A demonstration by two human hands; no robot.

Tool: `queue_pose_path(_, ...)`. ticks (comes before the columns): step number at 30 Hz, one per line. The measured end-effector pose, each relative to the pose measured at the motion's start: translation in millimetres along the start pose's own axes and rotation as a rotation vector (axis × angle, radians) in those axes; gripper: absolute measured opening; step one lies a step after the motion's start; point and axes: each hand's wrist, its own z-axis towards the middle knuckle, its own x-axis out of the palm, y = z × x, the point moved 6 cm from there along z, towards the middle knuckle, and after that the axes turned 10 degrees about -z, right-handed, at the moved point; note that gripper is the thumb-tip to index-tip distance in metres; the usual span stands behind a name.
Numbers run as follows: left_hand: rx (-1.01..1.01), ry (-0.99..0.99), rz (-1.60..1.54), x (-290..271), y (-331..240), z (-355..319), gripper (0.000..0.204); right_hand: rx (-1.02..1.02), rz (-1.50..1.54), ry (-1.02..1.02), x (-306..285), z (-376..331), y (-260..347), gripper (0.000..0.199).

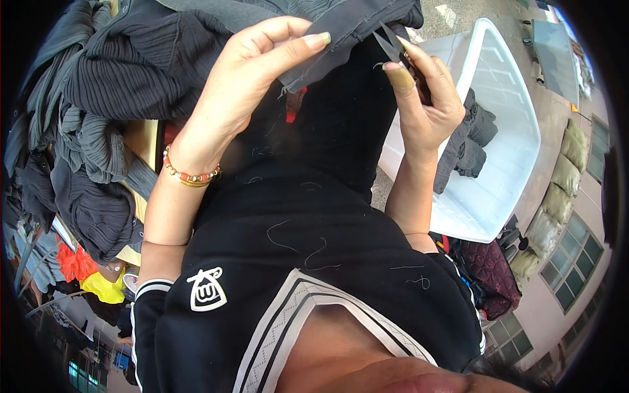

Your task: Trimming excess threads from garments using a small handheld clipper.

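Note:
My left hand (pixel 246 75) pinches the raw edge of a dark grey garment (pixel 337 56) between thumb and fingers, with loose threads hanging from the corner. My right hand (pixel 426 108), a tan wrap around its thumb, is closed on small thread snips (pixel 389 46). The dark pointed blades stand a little apart, close beside the garment's seam. Most of the snips' handle is hidden inside the fingers. Several cut thread ends lie on the black clothing (pixel 295 229) over my chest and lap.
A heap of dark grey ribbed garments (pixel 137 65) covers the table at the left. On the right stands a white plastic bin (pixel 504 124) with crumpled grey cloth (pixel 475 131) inside. A maroon quilted item (pixel 485 272) lies near the bin. Red and yellow bags (pixel 105 285) sit lower left.

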Motion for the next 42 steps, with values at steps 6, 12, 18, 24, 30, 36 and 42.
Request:
queue_pose_path(6, 0.038, 0.002, 0.006, 6.6, -4.4, -1.6, 0.020, 0.018, 0.028, 0.067, 1.7, -0.3, 5.7, 0.036)
queue_pose_path(12, 0.045, -0.020, -0.001, 8.5, -4.7, -1.0, 0.018, 0.078, 0.067, 0.133, 5.2, -1.2, 6.5, 0.035)
queue_pose_path(18, 0.016, -0.009, 0.020, 7.2, -3.0, -0.9, 0.021, 0.095, 0.083, 0.140, 6.4, -1.0, 5.2, 0.034)
queue_pose_path(24, 0.057, -0.029, 0.052, 8.6, -5.6, -1.6, 0.018, 0.063, 0.090, 0.150, 8.3, -0.9, 8.0, 0.033)
queue_pose_path(30, 0.077, -0.032, 0.028, 8.6, -5.4, -1.6, 0.018, 0.021, 0.083, 0.145, 8.2, -1.7, 7.7, 0.035)
queue_pose_path(36, 0.056, -0.033, 0.038, 6.8, -5.2, -1.3, 0.018, 0.013, 0.083, 0.141, 7.1, -2.4, 7.5, 0.034)
queue_pose_path(42, 0.053, -0.015, 0.026, 8.1, -5.0, -0.8, 0.021, 0.013, 0.091, 0.141, 8.2, -2.2, 7.7, 0.034)
